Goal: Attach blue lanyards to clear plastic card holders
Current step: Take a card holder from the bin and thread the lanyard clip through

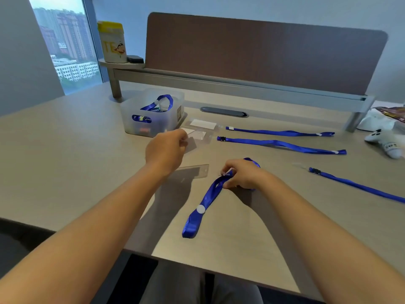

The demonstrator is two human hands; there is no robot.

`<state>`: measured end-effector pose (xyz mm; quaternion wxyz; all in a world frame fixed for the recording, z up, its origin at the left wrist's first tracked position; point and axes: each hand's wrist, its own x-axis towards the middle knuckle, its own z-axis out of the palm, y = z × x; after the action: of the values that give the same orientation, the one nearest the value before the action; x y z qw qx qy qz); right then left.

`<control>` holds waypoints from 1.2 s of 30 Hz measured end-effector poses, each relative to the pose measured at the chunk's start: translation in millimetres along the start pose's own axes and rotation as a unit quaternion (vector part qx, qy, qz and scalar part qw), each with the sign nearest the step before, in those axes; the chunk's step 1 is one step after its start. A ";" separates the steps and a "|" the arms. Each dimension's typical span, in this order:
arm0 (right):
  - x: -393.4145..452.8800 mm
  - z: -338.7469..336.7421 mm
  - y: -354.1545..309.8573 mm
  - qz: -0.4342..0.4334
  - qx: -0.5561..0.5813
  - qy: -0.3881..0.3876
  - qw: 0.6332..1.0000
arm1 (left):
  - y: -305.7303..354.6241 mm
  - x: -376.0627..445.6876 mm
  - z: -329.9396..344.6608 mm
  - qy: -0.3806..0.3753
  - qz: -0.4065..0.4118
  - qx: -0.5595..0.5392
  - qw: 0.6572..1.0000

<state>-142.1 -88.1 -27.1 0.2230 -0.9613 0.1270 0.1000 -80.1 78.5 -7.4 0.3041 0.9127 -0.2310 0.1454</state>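
My right hand (242, 175) is closed on the clip end of a blue lanyard (205, 205), whose loop trails toward me across the desk. A clear card holder (198, 171) lies flat just left of that hand. My left hand (165, 151) is farther back, its fingers pinching a clear card holder (192, 143) at the edge of a small pile of holders (202, 126). Three more blue lanyards lie stretched out to the right: one at the back (280, 132), one in the middle (285, 144), one nearer (359, 186).
A translucent bin (151, 119) holding blue lanyards stands behind my left hand. A brown desk divider (263, 53) runs along the back, with a yellow-lidded canister (111, 42) on its shelf. A white game controller (385, 141) and a bag lie at the far right.
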 end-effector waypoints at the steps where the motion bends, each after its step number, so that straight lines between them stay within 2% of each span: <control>1: -0.3 1.2 0.0 -0.011 -0.015 0.033 0.999 | 0.5 -0.3 0.2 0.000 -0.003 0.001 1.000; 6: 6.2 1.5 -6.9 -0.038 -0.179 0.096 0.978 | -2.4 3.2 -4.0 0.005 -0.019 0.004 1.000; 8: 11.1 -2.3 -11.8 -0.039 -0.183 0.099 0.977 | -7.2 8.3 -8.5 0.009 -0.032 -0.003 0.999; 14: 31.7 -38.4 -43.6 -0.022 0.007 0.085 0.996 | -29.5 32.1 -27.9 0.043 -0.069 -0.040 0.996; 18: 45.7 -63.5 -70.7 0.013 0.180 0.081 0.980 | -43.5 49.5 -44.1 0.055 -0.096 -0.061 0.992; 25: 89.6 -93.7 -122.0 0.017 0.427 0.099 0.899 | -70.2 85.2 -72.5 0.090 -0.140 -0.111 0.980; 29: 125.1 -108.1 -146.8 0.005 0.596 0.087 0.798 | -85.6 108.6 -83.3 0.108 -0.162 -0.130 0.972; 32: 151.4 -116.5 -163.4 -0.006 0.667 0.111 0.736 | -96.5 127.4 -89.6 0.127 -0.177 -0.153 0.964; 34: 168.3 -117.6 -172.2 -0.012 0.677 0.126 0.725 | -102.6 138.5 -89.7 0.137 -0.181 -0.162 0.960; 36: 186.6 -112.8 -177.0 -0.004 0.666 0.135 0.733 | -108.5 147.8 -86.3 0.142 -0.187 -0.164 0.958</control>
<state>101.1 -22.8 97.2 0.7871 -0.5707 0.1857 -0.1425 90.2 159.8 66.3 0.5014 0.8469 -0.0316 0.1744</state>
